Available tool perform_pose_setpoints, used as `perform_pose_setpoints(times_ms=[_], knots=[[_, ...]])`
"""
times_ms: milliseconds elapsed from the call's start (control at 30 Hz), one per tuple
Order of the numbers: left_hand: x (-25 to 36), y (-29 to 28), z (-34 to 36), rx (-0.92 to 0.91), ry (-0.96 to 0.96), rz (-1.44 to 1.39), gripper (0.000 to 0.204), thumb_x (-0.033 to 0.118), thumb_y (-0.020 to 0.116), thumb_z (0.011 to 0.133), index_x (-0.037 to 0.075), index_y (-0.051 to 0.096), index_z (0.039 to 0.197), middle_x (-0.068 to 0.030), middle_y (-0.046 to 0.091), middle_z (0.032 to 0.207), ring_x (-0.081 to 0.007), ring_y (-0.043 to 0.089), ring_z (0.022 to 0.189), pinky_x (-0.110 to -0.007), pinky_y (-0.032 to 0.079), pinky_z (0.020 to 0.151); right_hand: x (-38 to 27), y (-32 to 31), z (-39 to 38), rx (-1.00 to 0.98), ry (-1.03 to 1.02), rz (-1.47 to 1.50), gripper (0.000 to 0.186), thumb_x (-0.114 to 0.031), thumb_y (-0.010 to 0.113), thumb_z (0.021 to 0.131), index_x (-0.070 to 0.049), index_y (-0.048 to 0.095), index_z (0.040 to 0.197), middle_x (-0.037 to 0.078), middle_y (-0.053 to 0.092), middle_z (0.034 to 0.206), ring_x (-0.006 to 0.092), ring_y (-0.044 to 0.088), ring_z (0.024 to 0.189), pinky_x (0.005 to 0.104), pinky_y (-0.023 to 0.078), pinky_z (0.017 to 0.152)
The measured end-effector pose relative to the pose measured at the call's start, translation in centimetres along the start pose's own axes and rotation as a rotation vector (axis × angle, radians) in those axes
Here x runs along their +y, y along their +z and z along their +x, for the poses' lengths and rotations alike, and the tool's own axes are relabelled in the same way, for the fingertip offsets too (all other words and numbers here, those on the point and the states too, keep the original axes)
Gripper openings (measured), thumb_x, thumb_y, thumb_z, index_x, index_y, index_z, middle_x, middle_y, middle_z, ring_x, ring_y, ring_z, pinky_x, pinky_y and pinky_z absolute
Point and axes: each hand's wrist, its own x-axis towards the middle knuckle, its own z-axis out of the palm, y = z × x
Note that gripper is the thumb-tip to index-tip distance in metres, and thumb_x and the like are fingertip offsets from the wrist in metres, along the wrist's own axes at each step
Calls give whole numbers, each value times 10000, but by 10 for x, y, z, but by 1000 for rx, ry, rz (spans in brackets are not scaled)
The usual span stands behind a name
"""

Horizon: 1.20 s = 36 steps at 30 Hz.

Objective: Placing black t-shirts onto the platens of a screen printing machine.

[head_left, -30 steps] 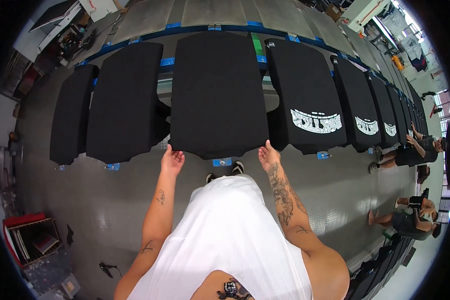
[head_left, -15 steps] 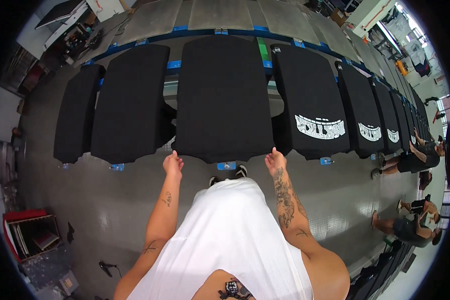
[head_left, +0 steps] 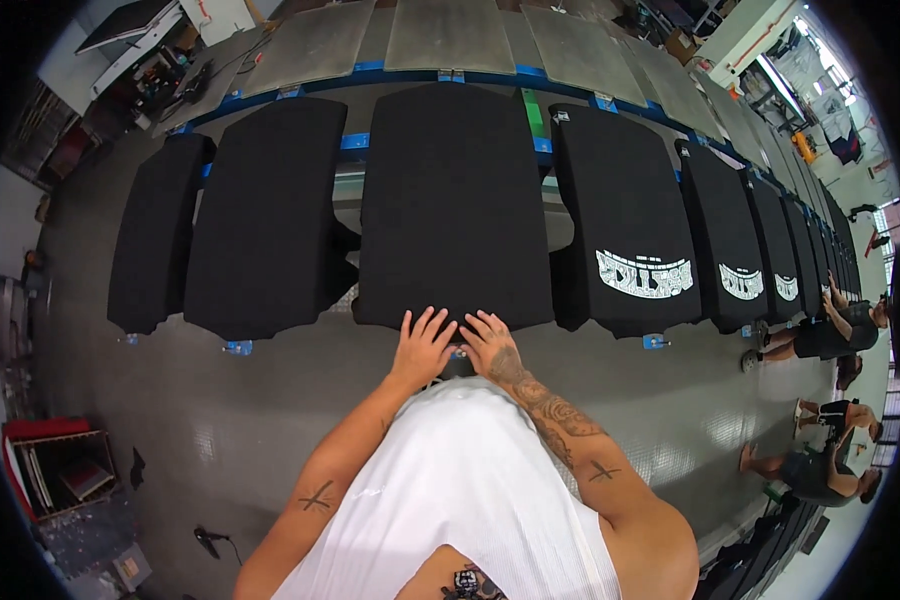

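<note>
A plain black T-shirt [head_left: 454, 200] lies stretched over a flat board in front of me. Both hands rest on its near edge, close together at the middle. My left hand [head_left: 426, 345] is open, palm down, with its fingers spread on the black cloth. Beside it my right hand [head_left: 487, 340] lies flat too, fingers apart, and the thumbs come near each other. Neither hand grips anything. The blue clamp under the board's near end is mostly hidden by my hands.
Another plain black shirt [head_left: 262, 215] covers the board to the left. A black shirt with a white print [head_left: 625, 200] is on the right, with several more beyond it. Bare metal boards [head_left: 450, 35] stand behind a blue rail. Other people [head_left: 830, 330] work at the far right.
My hands have come inward from the two near corners of the shirt to its middle edge. The pinched fingers have opened and flattened on the cloth.
</note>
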Motion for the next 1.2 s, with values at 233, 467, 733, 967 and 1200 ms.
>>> perform_pose_setpoints(times_ms=[233, 467, 733, 967, 1200], knots=[[4, 6, 35, 131, 94, -133, 145, 114, 615, 773, 56, 610, 905, -80, 599, 983, -264, 549, 954, -413, 439, 824, 12, -9, 25, -32, 67, 34, 78, -83, 548, 832, -47, 612, 859, 82, 596, 962, 276, 531, 949, 395, 425, 821], [3, 7, 21, 82, 191, -157, 126, 86, 547, 732, 26, 575, 839, -118, 569, 928, -288, 561, 869, -377, 470, 751, -5, -14, 16, -253, 101, -26, 105, -102, 553, 811, -33, 604, 872, 108, 593, 995, 288, 553, 942, 406, 444, 824], [-28, -42, 39, -83, -287, -476, 365, 160, 604, 831, 13, 579, 1164, -160, 487, 1324, -334, 461, 1219, -417, 382, 1014, 14, -41, 35, -171, 382, 203, 363, -217, 613, 843, -39, 589, 1159, 142, 490, 1314, 315, 439, 1222, 432, 357, 998], [-60, -25, 52, -98, -495, 154, 761, 476, 548, 854, 4, 315, 1404, -248, 210, 1479, -382, 184, 1381, -591, 133, 1083, 62, -16, 59, -203, 673, -316, 962, -702, 494, 789, -90, 202, 1471, 259, 69, 1509, 426, 43, 1401, 615, 55, 1085], [-114, -10, 178, -201, -580, 165, 858, 558, 510, 851, -2, 232, 1439, -252, 103, 1513, -379, 84, 1413, -598, 39, 1096, 174, -16, 214, -92, 819, -330, 1065, -729, 539, 732, -34, 192, 1461, 311, 96, 1484, 501, 58, 1370, 627, 64, 1079]])
